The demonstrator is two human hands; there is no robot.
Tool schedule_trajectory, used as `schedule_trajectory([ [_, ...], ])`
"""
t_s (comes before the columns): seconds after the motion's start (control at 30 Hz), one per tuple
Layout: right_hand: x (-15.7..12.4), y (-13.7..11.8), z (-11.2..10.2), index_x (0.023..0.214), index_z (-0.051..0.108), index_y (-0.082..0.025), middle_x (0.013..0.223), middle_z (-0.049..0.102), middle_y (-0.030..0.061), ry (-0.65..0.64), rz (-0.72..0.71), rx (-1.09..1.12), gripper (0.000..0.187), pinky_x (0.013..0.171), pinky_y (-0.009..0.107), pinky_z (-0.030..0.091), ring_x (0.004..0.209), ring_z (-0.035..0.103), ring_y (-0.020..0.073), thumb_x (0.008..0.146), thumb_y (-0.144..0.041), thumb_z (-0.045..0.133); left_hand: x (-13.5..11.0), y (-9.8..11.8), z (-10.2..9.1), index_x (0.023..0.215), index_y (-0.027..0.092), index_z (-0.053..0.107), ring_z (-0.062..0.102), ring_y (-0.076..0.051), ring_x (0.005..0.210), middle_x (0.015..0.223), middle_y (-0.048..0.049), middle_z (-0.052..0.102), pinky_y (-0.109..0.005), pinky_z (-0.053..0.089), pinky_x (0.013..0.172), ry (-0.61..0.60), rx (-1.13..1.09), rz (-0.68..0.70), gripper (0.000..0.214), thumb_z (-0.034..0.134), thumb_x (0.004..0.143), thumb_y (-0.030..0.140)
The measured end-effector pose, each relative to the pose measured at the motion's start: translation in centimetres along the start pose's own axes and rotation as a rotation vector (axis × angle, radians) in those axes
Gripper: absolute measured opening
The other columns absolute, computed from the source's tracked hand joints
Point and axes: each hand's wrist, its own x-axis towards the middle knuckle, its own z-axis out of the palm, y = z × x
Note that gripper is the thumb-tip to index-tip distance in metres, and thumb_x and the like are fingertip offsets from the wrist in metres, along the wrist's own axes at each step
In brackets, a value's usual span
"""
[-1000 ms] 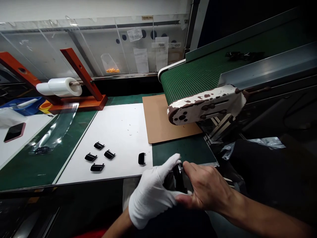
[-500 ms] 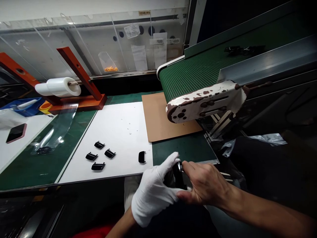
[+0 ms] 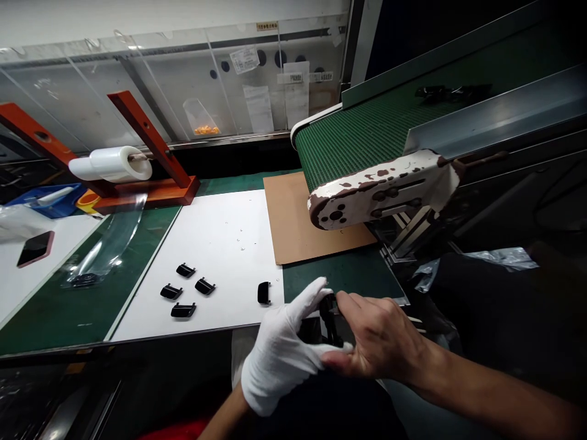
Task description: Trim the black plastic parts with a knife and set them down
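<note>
A dark, glossy black plastic part (image 3: 329, 321) is held between my two hands in front of the table's near edge. My left hand (image 3: 283, 348), in a white glove, grips it with thumb and fingers from the left. From the right, my bare right hand (image 3: 378, 336) pinches the same part at its upper and lower ends. The part's far side is partly hidden by the fingers. On the white sheet (image 3: 220, 238) lie several small black plastic pieces (image 3: 183, 310) in a group, and a single black piece (image 3: 263, 293) sits nearer my left hand.
A green conveyor belt (image 3: 362, 134) slopes down to end above a brown cardboard sheet (image 3: 293, 214), with black parts (image 3: 452, 93) higher on it. At left stand a clear film roll (image 3: 114, 164) on an orange stand (image 3: 151, 139), a phone (image 3: 35, 249) and a blue bin (image 3: 59, 200).
The black part has turned slightly between my hands, showing a different side. My hands have shifted very little, and the whole view has moved slightly.
</note>
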Motion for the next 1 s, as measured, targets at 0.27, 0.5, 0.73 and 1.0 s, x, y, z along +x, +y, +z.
schedule_trajectory([
  [0.27, 0.3, -0.1, -0.1, 0.066, 0.056, -0.015, 0.051, 0.055, 0.0043, -0.061, 0.018, 0.034, 0.08, 0.042, 0.031, 0.022, 0.041, 0.054, 0.018, 0.083, -0.077, 0.007, 0.2, 0.2, -0.5, 0.138, 0.024, 0.043, 0.066, -0.021, 0.105, 0.123, -0.0052, 0.065, -0.034, 0.055, 0.096, -0.035, -0.017, -0.062, 0.082, 0.082, 0.066, 0.025],
  [0.5, 0.0, -0.2, 0.3, 0.061, 0.056, -0.016, 0.048, 0.052, 0.0033, -0.009, -0.022, -0.006, 0.08, 0.041, 0.031, 0.02, 0.038, 0.051, 0.0158, 0.089, -0.069, 0.003, 0.1, 0.0, -0.4, 0.138, 0.023, 0.044, 0.065, -0.022, 0.107, 0.124, -0.0062, 0.064, -0.031, 0.055, 0.096, -0.014, 0.024, -0.024, 0.081, 0.082, 0.067, 0.024],
  [0.73, -0.2, 0.0, 0.7, 0.059, 0.056, -0.016, 0.046, 0.052, 0.0032, -0.004, -0.039, -0.037, 0.08, 0.041, 0.031, 0.018, 0.037, 0.05, 0.0155, 0.09, -0.067, 0.002, -0.1, -0.2, -0.4, 0.138, 0.021, 0.045, 0.067, -0.024, 0.104, 0.122, -0.0078, 0.065, -0.031, 0.056, 0.094, -0.007, 0.042, 0.007, 0.08, 0.081, 0.066, 0.018],
  [1.0, -0.6, 0.4, 1.4, 0.059, 0.055, -0.017, 0.047, 0.053, 0.003, -0.002, -0.111, -0.027, 0.073, 0.041, 0.031, 0.018, 0.038, 0.048, 0.014, 0.095, -0.059, 0.008, -0.2, -1.3, 0.3, 0.137, 0.02, 0.046, 0.066, -0.025, 0.106, 0.121, -0.0093, 0.065, -0.033, 0.054, 0.096, 0.001, 0.034, -0.022, 0.078, 0.08, 0.067, 0.021],
])
